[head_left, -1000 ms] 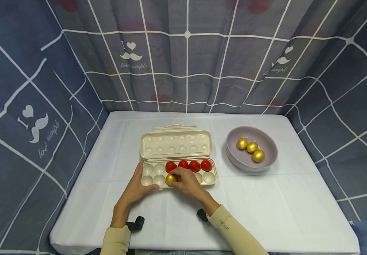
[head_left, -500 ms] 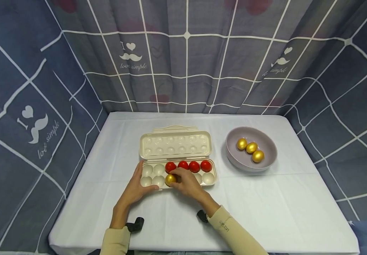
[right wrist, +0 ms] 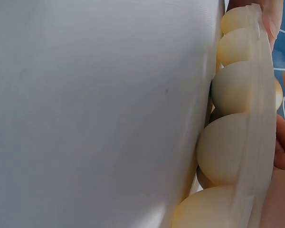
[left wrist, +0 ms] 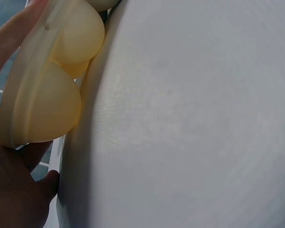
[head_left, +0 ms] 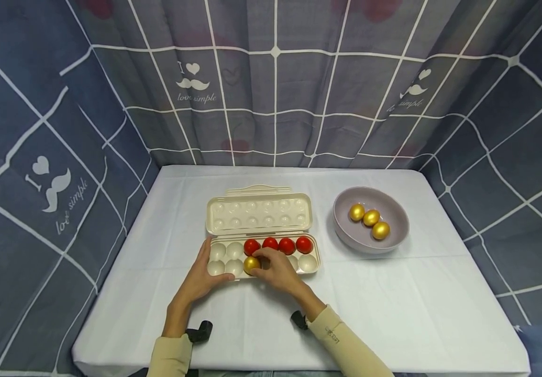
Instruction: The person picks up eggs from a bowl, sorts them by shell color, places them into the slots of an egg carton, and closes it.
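Note:
A cream plastic egg carton point(head_left: 319, 256) lies open on the table, its lid point(head_left: 261, 213) folded back. Several red eggs point(head_left: 287, 246) sit in its back row. My left hand point(head_left: 200, 277) grips the carton's left end, thumb along the front rim and fingers along the side; the left wrist view shows the hand point(left wrist: 14, 185) around that end. With thumb and fingertips, my right hand point(head_left: 276, 269) pinches a golden egg point(head_left: 251, 265) at a front-row cup, third from the left. That hand hides the cup just right of the egg.
To the carton's right stands a grey-mauve bowl point(head_left: 341, 230) holding three golden eggs point(head_left: 372, 218). A white cloth covers the table point(head_left: 393, 309). Dark checked curtains point(head_left: 252, 94) hang behind it and at both sides.

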`<action>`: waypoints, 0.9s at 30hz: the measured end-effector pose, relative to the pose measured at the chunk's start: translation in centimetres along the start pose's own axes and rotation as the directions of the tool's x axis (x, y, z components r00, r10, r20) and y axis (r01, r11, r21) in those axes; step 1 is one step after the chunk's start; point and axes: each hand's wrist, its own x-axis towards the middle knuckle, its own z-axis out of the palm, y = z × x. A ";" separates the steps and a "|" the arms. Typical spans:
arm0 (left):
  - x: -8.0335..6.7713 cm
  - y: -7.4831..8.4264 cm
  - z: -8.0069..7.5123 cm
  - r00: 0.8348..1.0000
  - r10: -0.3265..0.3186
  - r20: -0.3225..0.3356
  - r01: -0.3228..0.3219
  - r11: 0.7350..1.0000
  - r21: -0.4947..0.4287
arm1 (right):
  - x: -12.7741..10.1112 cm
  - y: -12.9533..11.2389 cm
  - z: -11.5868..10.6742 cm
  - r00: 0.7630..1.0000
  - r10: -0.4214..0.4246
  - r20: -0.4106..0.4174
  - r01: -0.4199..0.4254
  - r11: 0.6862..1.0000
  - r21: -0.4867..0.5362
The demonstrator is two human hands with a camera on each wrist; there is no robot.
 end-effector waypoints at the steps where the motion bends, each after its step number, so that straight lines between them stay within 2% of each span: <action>1: 0.0 0.0 0.0 1.000 -0.001 0.001 0.001 1.000 0.001 | 0.0 0.0 0.0 1.000 0.002 -0.004 -0.002 1.000 0.026; 8: 0.0 0.1 0.0 1.000 -0.018 0.006 0.018 1.000 0.004 | -0.3 0.6 0.0 0.996 0.027 -0.089 -0.006 0.974 0.228; 14: 0.1 0.0 0.0 1.000 -0.023 0.005 0.023 1.000 0.005 | -0.6 0.0 -0.4 0.986 -0.019 -0.167 0.075 0.938 0.339; 20: 0.0 0.0 0.1 1.000 -0.029 0.003 0.029 1.000 0.001 | -1.2 -2.2 -2.1 0.992 -0.027 -0.125 0.078 0.900 0.428; 27: -0.1 0.1 0.1 1.000 -0.031 -0.003 0.031 1.000 0.001 | -1.5 -2.6 -3.4 0.993 -0.028 -0.114 0.075 0.901 0.428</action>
